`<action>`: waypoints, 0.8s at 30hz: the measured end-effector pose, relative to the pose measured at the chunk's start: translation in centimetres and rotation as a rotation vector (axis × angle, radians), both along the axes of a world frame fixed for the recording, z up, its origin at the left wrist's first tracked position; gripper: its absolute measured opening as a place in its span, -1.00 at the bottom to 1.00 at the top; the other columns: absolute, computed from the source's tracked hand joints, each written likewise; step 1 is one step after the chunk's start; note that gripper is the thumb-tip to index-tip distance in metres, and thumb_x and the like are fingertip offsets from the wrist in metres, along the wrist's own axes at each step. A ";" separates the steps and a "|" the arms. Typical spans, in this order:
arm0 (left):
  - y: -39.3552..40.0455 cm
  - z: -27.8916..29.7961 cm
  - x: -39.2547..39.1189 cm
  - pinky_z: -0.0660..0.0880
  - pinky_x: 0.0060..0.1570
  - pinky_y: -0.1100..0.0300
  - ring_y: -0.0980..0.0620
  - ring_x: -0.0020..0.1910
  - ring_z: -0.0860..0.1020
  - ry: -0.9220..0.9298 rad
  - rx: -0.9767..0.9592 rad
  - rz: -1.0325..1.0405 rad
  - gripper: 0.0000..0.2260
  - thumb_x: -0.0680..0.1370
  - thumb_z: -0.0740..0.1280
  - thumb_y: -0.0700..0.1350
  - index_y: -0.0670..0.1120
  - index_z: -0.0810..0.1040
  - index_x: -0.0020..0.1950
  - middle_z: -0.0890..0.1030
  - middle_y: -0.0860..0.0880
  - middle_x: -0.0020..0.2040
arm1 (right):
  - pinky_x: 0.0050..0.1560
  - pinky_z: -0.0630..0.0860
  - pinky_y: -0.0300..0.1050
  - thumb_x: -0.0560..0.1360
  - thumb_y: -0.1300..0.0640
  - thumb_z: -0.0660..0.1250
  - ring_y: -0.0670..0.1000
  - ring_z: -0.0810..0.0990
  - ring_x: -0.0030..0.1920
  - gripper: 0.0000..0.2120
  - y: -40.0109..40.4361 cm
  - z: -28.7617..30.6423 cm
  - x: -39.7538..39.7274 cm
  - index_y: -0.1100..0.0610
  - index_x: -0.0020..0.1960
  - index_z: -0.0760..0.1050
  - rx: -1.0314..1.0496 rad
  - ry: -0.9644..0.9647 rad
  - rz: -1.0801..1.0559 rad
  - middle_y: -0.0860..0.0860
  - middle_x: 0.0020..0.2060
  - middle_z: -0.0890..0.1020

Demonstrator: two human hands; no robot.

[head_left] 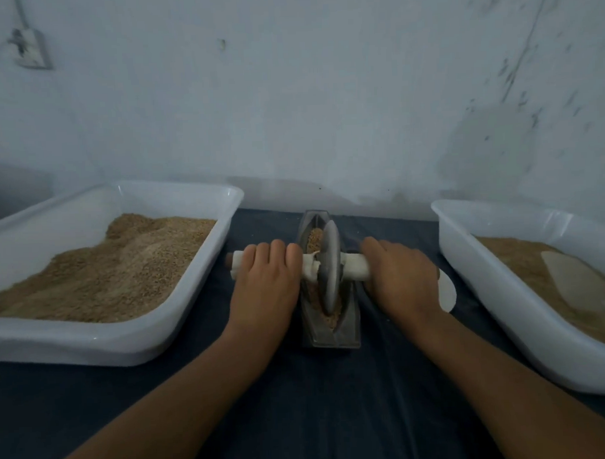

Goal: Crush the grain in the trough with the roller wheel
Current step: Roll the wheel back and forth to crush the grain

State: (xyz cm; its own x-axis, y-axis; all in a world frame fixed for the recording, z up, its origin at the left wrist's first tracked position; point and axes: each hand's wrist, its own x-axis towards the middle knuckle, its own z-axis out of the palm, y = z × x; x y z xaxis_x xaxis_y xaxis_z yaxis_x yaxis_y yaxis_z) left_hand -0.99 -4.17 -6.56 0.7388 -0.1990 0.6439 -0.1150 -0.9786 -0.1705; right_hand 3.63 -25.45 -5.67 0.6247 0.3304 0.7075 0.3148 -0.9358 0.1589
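- Hands gripped the axle: our left hand [265, 282] and right hand [400, 277] curled over its wrapped handles [355, 267].
- Roller wheel [330, 266] stood upright in the trough [349, 325] on grain [315, 235].

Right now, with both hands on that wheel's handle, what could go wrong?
1. The trough is narrow and nothing visibly holds it to the dark cloth; uneven pushing might tip or slide it.
2. The left hand sits close against the roller wheel, so its fingers could get pinched.
3. Grain heaped at the far end may spill over the rim.
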 end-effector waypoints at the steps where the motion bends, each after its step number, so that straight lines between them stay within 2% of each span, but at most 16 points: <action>1: 0.1 -0.1 0.2 0.41 0.05 0.00 -0.11 -0.11 0.43 0.001 0.000 0.005 -0.83 0.45 0.22 -0.25 -0.09 0.37 0.02 0.44 -0.10 -0.08 | -0.40 0.09 -0.16 0.24 0.20 0.56 0.07 0.43 -0.47 -0.65 0.0 0.0 0.2 0.06 -0.22 0.38 0.000 0.004 -0.002 -0.01 -0.42 0.49; 4: 0.1 0.1 1.2 0.41 0.04 0.02 -0.09 -0.09 0.45 0.030 0.013 0.023 -0.85 0.47 0.21 -0.22 -0.08 0.36 0.02 0.47 -0.09 -0.07 | -0.43 -0.03 -0.20 0.31 0.07 0.51 0.02 0.34 -0.46 -0.63 0.0 0.2 1.5 -0.01 -0.20 0.28 -0.037 0.082 -0.049 -0.08 -0.41 0.45; 6: 0.2 0.4 2.3 0.40 0.04 0.05 -0.08 -0.07 0.48 0.074 0.013 0.037 -0.85 0.50 0.25 -0.21 -0.07 0.35 0.03 0.50 -0.07 -0.04 | -0.44 0.09 -0.18 0.39 -0.04 0.44 0.03 0.34 -0.40 -0.68 0.0 0.4 2.7 -0.06 -0.16 0.26 -0.060 0.187 -0.077 -0.09 -0.37 0.44; 9: 0.5 0.9 4.1 0.40 0.03 0.06 -0.07 -0.01 0.53 0.143 0.002 0.068 -0.84 0.53 0.28 -0.19 -0.06 0.34 0.04 0.54 -0.06 0.00 | -0.33 0.30 -0.10 0.41 -0.10 0.37 0.05 0.40 -0.31 -0.79 0.3 1.5 4.6 -0.10 -0.14 0.34 -0.090 0.325 -0.077 -0.05 -0.25 0.55; 11: 0.6 1.2 5.2 0.38 -0.02 0.07 -0.08 -0.01 0.55 0.169 -0.014 0.086 -0.84 0.55 0.30 -0.18 -0.04 0.32 0.02 0.56 -0.06 0.01 | -0.31 0.30 -0.10 0.39 -0.11 0.37 0.04 0.43 -0.27 -0.83 0.6 2.5 6.0 -0.13 -0.10 0.41 -0.155 0.429 -0.077 -0.08 -0.24 0.51; 14: 0.4 1.5 6.7 0.27 -0.12 0.08 -0.10 -0.05 0.56 0.168 -0.010 0.121 -0.79 0.54 0.31 -0.20 -0.02 0.27 -0.05 0.58 -0.07 -0.01 | -0.38 0.27 -0.17 0.36 -0.10 0.39 0.01 0.52 -0.24 -0.83 0.7 3.7 8.0 -0.16 -0.08 0.46 -0.208 0.605 -0.059 -0.11 -0.22 0.53; 17: 0.2 2.2 8.3 0.24 -0.12 0.07 -0.11 -0.07 0.59 0.208 0.018 0.154 -0.84 0.52 0.35 -0.19 -0.04 0.37 -0.04 0.61 -0.07 -0.05 | -0.39 0.33 -0.18 0.34 -0.05 0.43 -0.05 0.54 -0.29 -0.86 0.6 4.2 9.8 -0.08 -0.20 0.47 -0.217 0.760 -0.034 -0.09 -0.26 0.57; 21: 0.1 3.5 10.4 0.28 -0.14 0.05 -0.13 -0.06 0.60 0.308 0.045 0.189 -0.91 0.52 0.37 -0.22 -0.07 0.54 -0.01 0.62 -0.08 -0.07 | -0.33 0.45 -0.11 0.26 0.07 0.47 0.08 0.61 -0.35 -0.89 0.9 4.8 11.7 0.09 -0.28 0.60 -0.179 0.945 -0.020 0.05 -0.36 0.64; 24: 0.0 3.8 11.1 0.32 -0.16 0.05 -0.15 -0.06 0.61 0.315 0.055 0.210 -0.92 0.51 0.37 -0.25 -0.10 0.58 -0.02 0.63 -0.11 -0.08 | -0.35 0.44 -0.12 0.20 0.11 0.47 0.09 0.57 -0.42 -0.86 1.1 5.3 12.5 0.18 -0.31 0.64 -0.167 1.053 -0.047 0.11 -0.39 0.65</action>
State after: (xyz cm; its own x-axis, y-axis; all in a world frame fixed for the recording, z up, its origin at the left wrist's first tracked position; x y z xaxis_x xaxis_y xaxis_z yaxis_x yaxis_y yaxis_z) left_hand 10.12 -4.14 -2.75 0.9270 -0.0500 0.3717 0.0320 -0.9769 -0.2113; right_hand 16.14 -24.36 -0.41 0.9096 0.3334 -0.2480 0.3330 -0.9419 -0.0446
